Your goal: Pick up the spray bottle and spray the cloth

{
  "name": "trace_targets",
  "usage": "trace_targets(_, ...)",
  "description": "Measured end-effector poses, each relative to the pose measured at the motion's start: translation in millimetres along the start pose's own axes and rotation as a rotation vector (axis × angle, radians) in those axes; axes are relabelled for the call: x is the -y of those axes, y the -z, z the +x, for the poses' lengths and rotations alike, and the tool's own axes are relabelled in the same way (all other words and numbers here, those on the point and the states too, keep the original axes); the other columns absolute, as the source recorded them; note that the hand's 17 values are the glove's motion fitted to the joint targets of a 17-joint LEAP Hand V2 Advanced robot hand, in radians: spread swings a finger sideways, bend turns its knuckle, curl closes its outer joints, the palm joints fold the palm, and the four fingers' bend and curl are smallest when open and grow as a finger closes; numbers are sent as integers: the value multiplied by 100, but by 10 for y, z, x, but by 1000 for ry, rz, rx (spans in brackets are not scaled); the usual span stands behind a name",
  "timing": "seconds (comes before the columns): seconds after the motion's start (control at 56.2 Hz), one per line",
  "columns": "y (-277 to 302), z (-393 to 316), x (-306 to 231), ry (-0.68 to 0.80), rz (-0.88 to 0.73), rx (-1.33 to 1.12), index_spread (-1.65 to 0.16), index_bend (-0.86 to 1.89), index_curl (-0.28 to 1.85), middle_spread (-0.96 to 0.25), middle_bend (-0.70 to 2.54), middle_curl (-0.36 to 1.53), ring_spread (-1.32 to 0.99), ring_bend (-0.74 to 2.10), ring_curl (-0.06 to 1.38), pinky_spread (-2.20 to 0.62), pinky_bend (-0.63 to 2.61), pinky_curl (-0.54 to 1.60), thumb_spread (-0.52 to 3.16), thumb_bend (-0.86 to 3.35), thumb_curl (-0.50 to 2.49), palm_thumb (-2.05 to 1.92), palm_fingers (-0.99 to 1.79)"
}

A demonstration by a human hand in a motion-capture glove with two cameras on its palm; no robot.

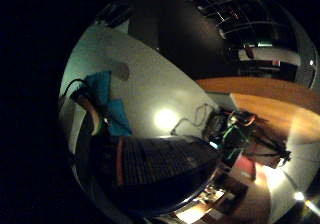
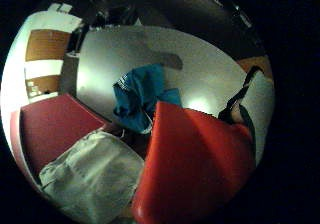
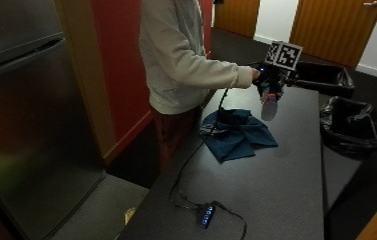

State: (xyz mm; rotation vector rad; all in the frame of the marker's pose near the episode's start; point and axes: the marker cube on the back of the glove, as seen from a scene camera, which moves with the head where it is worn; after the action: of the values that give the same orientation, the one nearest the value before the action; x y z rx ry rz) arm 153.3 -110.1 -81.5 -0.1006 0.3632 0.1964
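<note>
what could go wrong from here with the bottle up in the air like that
1. The gloved right hand holds the translucent spray bottle to one side of the crumpled blue cloth, so spray might land on the grey table instead.
2. A black cable hangs from the hand past the cloth; it could get wet or drag the cloth.

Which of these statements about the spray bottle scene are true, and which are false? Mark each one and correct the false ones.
1. The gloved right hand holds the spray bottle in the air. True.
2. The blue cloth lies neatly folded on the floor. False: it lies crumpled on the dark table.
3. The spray bottle stands on the table. False: it is lifted clear of the table, above and beside the cloth.
4. A cable runs along the table to a small device with blue lights. True.
</note>
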Motion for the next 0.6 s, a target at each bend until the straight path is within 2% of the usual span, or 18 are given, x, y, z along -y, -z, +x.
trace_targets(0.018,-6,-103,-29,106,1,-9,-11,48,54,-10,62,51,-17,58,45,-21,32,38,12,-3,77,93,139)
trace_targets(0.053,-40,-286,-46,185,-8,-46,-11,48,54,-10,62,51,-17,58,45,-22,32,38,12,-3,77,93,139)
trace_targets(0.285,-454,-921,-32,268,-68,-184,-11,48,54,-10,62,51,-17,58,45,-22,33,39,12,-3,78,93,139)
trace_targets(0.605,-577,-945,44,253,-69,-109,-11,48,54,-10,62,51,-17,59,45,-22,33,38,12,-3,79,93,138)
